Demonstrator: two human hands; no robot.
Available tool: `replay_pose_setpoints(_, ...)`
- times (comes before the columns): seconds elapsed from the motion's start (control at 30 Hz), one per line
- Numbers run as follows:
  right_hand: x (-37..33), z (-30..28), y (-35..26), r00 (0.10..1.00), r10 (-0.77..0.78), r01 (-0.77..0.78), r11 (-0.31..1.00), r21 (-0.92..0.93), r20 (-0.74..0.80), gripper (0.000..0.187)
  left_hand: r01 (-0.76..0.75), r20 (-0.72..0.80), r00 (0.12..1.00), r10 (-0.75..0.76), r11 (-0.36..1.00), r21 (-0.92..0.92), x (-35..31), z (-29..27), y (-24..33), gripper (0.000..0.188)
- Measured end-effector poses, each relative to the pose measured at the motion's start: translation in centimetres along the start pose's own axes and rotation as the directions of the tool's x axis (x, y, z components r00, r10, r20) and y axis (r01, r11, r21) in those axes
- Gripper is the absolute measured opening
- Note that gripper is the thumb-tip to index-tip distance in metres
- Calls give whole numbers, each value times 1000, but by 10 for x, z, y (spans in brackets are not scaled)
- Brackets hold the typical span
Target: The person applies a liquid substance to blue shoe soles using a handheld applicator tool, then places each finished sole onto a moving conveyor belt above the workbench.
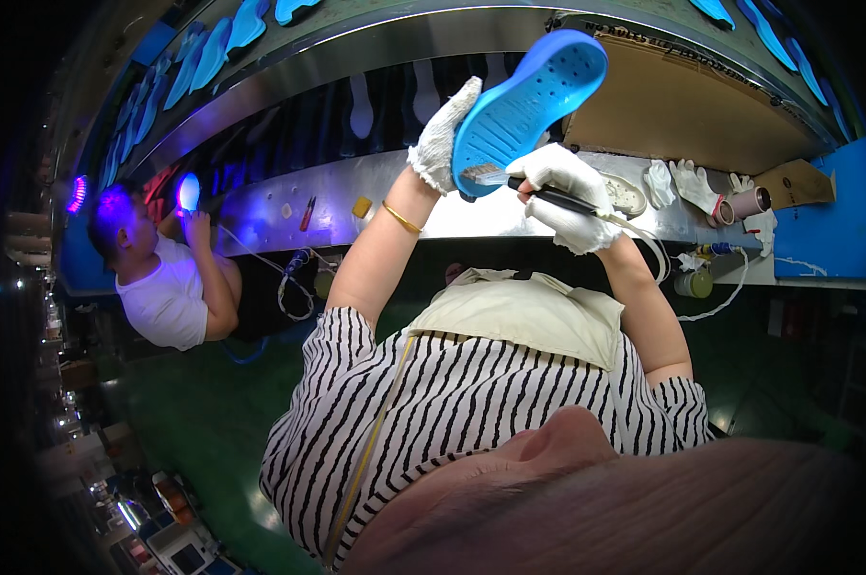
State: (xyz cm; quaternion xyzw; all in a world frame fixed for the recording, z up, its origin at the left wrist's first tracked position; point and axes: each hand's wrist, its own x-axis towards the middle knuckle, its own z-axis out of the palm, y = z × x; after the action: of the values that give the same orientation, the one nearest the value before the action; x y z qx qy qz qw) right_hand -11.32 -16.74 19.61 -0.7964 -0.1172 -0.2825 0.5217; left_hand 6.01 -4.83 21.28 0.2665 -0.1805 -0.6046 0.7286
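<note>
My left hand, in a white knit glove, grips a blue shoe sole by its side edge. The sole is tilted up over the bench, with its ribbed and dimpled face showing. In my gloved right hand is a brush, held by its black handle. Its bristles meet the heel end of the sole near its lower rim. A pale tube trails from the handle's back end. Fingers of my left hand are partly hidden behind the sole.
A metal bench runs across. Spare white gloves, an oval light-coloured dish and a brown cylinder lie at right, before a cardboard sheet. Beyond runs a rack with blue soles. At left, a co-worker holds a lit sole.
</note>
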Motion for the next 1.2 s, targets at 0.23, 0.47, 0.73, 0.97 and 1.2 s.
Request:
replay_pose_setpoints(0.23,11,-9,-10,910,359,-399,895,199,209,12,242,-295,946,-133,896,373,6,-7,6,60)
replay_pose_setpoints(0.47,11,-27,-15,856,485,-514,838,183,181,15,312,-288,937,-198,844,435,7,-2,1,61)
replay_pose_setpoints(0.73,5,-43,-17,865,490,-501,847,178,104,15,351,-224,932,-284,859,373,7,-5,-4,74)
replay_pose_setpoints(0.97,5,-57,5,898,411,-339,874,348,-156,13,224,27,974,-224,974,18,-6,-8,-27,77)
replay_pose_setpoints(1.2,-2,-55,24,898,219,-89,939,331,-381,16,173,-23,985,-171,981,90,-15,-16,-32,81)
